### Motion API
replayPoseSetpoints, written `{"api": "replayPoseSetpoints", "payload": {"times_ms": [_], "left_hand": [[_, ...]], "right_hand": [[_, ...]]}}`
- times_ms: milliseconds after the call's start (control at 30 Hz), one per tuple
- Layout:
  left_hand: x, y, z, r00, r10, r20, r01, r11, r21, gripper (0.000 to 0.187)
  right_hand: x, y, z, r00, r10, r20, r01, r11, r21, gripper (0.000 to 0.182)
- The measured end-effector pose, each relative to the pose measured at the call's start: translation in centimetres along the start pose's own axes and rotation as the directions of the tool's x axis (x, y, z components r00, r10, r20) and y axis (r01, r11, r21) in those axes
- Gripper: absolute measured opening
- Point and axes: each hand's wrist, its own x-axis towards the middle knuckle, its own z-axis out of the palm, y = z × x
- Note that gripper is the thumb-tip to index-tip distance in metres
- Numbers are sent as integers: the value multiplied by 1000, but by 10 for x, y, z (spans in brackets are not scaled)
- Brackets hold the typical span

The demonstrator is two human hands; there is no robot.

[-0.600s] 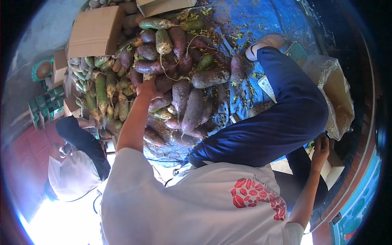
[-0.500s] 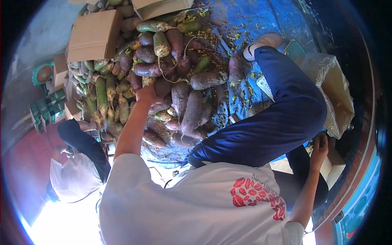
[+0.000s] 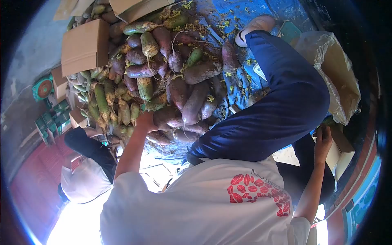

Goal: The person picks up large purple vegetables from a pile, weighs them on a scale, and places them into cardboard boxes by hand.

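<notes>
Since the earlier frames the left hand [image 3: 145, 121] has drawn back from the middle of the pile toward the person's body, and it now sits at the near edge of the heap, fingers curled over a purple root [image 3: 166, 116] lying among others there; whether it grips or only rests on it cannot be told. That root lies at the front of the pile of purple radishes [image 3: 185, 87], which spreads across the blue tarp [image 3: 261, 16]. Beside the purple ones, on the person's left, is a heap of green radishes [image 3: 107, 96], with cardboard boxes [image 3: 85, 47] above it. The right hand [image 3: 323, 141] is well apart from the pile, on the far side of the raised knee in blue trousers [image 3: 286, 110], closed over the edge of a small cardboard box [image 3: 341, 153] near a clear plastic bag [image 3: 330, 69]. Another person in a white cap [image 3: 83, 183] crouches just beside the left arm.
</notes>
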Motion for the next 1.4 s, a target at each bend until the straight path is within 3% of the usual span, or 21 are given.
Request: {"api": "replayPoseSetpoints", "payload": {"times_ms": [67, 167, 200, 267, 367, 467, 600, 667, 733, 833, 900, 967, 1000, 1100, 1133, 1267, 1367, 1400], "left_hand": [[9, -8, -18, 999, -9, 36, 6, 995, 99, 76], [35, -21, -31, 998, -9, -60, 20, 983, 182, 74], [29, -12, -55, 993, -64, -95, 68, 997, 41, 74], [24, 4, -85, 878, -141, -457, 117, 990, -80, 73], [39, 18, -119, 710, -231, -666, 205, 972, -118, 77], [62, 25, -144, 786, -256, -563, 233, 966, -115, 80], [93, 17, -132, 812, -174, -557, 144, 985, -98, 62], [81, 20, -129, 862, -21, -506, 113, 982, 151, 58], [64, 27, -123, 922, 91, -377, 57, 930, 364, 51], [55, 36, -104, 922, 172, -346, -31, 926, 376, 51], [65, 34, -101, 898, -7, -439, 0, 1000, -17, 55], [92, 23, -88, 863, -258, -433, 79, 918, -389, 61], [110, 15, -80, 813, -182, -553, -137, 864, -485, 63], [186, 11, -53, 870, -181, -459, -324, 493, -808, 49], [118, 57, -111, 938, -187, -293, -272, 132, -953, 37], [169, 63, -133, 939, -228, -256, -198, 251, -948, 33], [187, 64, -143, 912, -346, -221, -177, 155, -972, 31], [162, 75, -165, 920, -368, -133, -163, -51, -985, 27]], "right_hand": [[1, -3, -1, 1000, -22, -20, 22, 1000, -17, 20], [0, -8, -1, 1000, -9, -2, 9, 999, -40, 20], [-2, -7, 1, 1000, 10, -22, -11, 1000, -24, 20], [-4, -6, 8, 997, 41, -61, -40, 999, 11, 20], [-3, -14, 8, 999, -45, 2, 45, 994, -104, 21], [-1, -13, 8, 1000, 10, 29, -8, 998, -57, 20], [-3, -12, 7, 1000, -8, -7, 8, 999, -42, 19], [-6, -11, 7, 1000, 28, 6, -28, 999, 20, 19], [-6, -7, 5, 999, 19, 33, -17, 998, -61, 19], [-8, -7, 6, 999, 24, 45, -20, 995, -99, 20], [-7, -8, 9, 998, 21, 59, -15, 995, -102, 20], [-6, -9, 10, 997, 9, 71, -1, 994, -112, 19], [-4, -12, 10, 997, 13, 72, -4, 993, -117, 19], [-2, -15, 8, 998, 23, 66, -14, 992, -125, 19], [-1, -13, 8, 998, 23, 63, -15, 992, -125, 19], [-3, -9, 9, 997, 48, 57, -41, 993, -114, 19], [-5, -2, 8, 999, -22, 47, 27, 993, -112, 18], [-4, -3, 8, 999, -21, 41, 25, 995, -97, 18]]}}
